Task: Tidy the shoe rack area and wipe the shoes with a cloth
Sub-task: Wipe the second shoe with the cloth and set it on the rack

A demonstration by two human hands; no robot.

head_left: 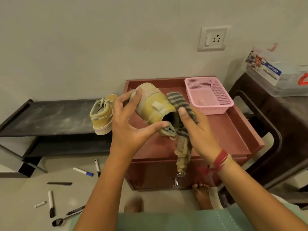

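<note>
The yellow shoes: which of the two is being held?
The raised shoe, gripped by the left hand above the red cabinet. The other shoe stands on the black rack, untouched. The right hand holds the striped cloth.

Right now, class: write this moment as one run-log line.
left hand: grips yellow shoe | right hand: holds striped cloth against it | second shoe: on black rack | pink basket: on red cabinet

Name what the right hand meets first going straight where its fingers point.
The right hand would likely meet the yellow shoe held in the left hand, its striped cloth pressed between; depth is unclear.
</note>
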